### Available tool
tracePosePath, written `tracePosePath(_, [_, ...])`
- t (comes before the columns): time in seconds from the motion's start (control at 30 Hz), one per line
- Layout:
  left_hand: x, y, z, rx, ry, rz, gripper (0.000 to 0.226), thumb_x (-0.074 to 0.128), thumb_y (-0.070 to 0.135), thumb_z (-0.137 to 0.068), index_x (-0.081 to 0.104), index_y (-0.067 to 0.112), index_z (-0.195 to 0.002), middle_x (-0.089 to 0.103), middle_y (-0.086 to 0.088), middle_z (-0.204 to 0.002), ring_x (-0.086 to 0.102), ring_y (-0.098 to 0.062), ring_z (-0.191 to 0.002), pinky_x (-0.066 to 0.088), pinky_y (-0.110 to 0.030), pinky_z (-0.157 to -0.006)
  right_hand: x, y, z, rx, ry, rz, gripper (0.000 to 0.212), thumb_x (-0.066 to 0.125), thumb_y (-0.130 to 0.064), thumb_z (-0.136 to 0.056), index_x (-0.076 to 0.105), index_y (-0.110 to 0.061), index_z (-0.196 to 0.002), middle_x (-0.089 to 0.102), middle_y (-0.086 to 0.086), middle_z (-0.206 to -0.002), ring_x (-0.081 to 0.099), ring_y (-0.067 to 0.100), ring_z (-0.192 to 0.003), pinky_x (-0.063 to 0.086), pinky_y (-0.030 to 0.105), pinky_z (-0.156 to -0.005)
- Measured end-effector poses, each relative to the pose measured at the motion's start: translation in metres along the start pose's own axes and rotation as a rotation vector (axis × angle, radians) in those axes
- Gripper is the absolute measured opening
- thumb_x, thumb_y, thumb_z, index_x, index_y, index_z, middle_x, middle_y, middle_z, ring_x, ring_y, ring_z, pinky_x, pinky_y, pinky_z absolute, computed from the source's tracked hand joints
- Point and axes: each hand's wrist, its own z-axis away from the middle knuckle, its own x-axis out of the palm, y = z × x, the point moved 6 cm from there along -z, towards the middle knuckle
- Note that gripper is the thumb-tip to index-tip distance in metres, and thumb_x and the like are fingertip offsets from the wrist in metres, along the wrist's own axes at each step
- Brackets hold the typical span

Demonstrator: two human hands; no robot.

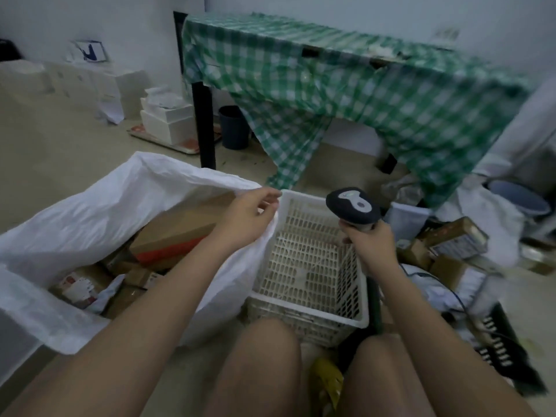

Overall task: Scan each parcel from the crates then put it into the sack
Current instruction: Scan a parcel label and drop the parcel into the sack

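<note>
Parcels of brown cardboard are seen piled inside a large white woven plastic sack, which stands open on the floor at the left. The sack's right rim is pinched by the left hand, fingers curled round the white fabric just beside the far left corner of a white perforated plastic crate. This crate is placed in the near middle, touching the sack, and only its slotted bottom is shown inside. A dark handheld barcode scanner with a grey top is gripped at its handle by the right hand, held above the crate's right wall with its head tilted towards the far left. More cardboard boxes and pale mailers are heaped at the right, partly blurred. A table draped with a green-and-white checked cloth is seen at the far side, with a dark bucket beneath it and white boxes stacked to its left. Bare knees are visible at the near edge.
</note>
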Motion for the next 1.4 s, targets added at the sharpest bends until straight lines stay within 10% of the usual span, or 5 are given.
tracePosePath(0.2, [0.117, 0.066, -0.01, 0.036, -0.199, 0.053, 0.028, 0.05, 0.022, -0.098, 0.056, 0.02, -0.125, 0.058, 0.004, -0.105, 0.056, -0.012, -0.096, 0.048, -0.027, -0.085, -0.115, 0.03, 0.009, 0.032, 0.186, 0.07, 0.031, 0.066, -0.015, -0.086, 0.047, -0.013, -0.061, 0.049, 0.003, -0.05, 0.044, 0.018, -0.051, 0.036, 0.03, -0.053])
tracePosePath(0.43, [0.264, 0.065, -0.004, -0.086, -0.481, -0.078, 0.038, 0.052, 0.031, -0.098, 0.05, 0.015, -0.132, 0.062, -0.003, -0.117, 0.058, -0.019, -0.099, 0.049, -0.034, -0.088, -0.21, 0.107, 0.022, 0.097, 0.354, 0.118, 0.012, 0.068, -0.015, -0.084, 0.057, -0.01, -0.083, 0.059, 0.003, -0.067, 0.053, 0.02, -0.065, 0.043, 0.029, -0.055])
tracePosePath(0.83, [0.401, -0.032, -0.047, -0.368, -0.511, -0.253, 0.041, 0.059, 0.042, -0.092, 0.051, 0.007, -0.112, 0.059, -0.008, -0.108, 0.059, -0.031, -0.1, 0.042, -0.033, -0.071, -0.178, 0.203, -0.047, 0.266, 0.31, 0.009, 0.016, 0.072, -0.021, -0.083, 0.058, -0.017, -0.075, 0.064, 0.002, -0.069, 0.059, 0.016, -0.066, 0.048, 0.027, -0.058])
tracePosePath(1.13, [0.344, 0.008, -0.07, -0.268, -0.29, 0.023, 0.019, 0.052, 0.024, -0.094, 0.043, 0.017, -0.079, 0.052, -0.005, -0.075, 0.063, -0.033, -0.078, 0.052, -0.04, -0.068, -0.181, 0.169, -0.048, 0.349, 0.338, -0.105, 0.017, 0.072, -0.018, -0.082, 0.062, -0.011, -0.093, 0.067, 0.003, -0.078, 0.064, 0.013, -0.065, 0.054, 0.031, -0.064])
tracePosePath(1.4, [0.231, 0.069, -0.051, 0.302, -0.165, -0.373, 0.007, 0.056, 0.024, -0.091, 0.057, 0.017, -0.088, 0.058, -0.002, -0.084, 0.056, -0.024, -0.076, 0.05, -0.043, -0.065, -0.111, 0.075, -0.048, 0.22, 0.268, -0.441, 0.035, 0.081, -0.023, -0.077, 0.063, -0.01, -0.104, 0.066, -0.001, -0.087, 0.064, 0.011, -0.074, 0.057, 0.026, -0.066])
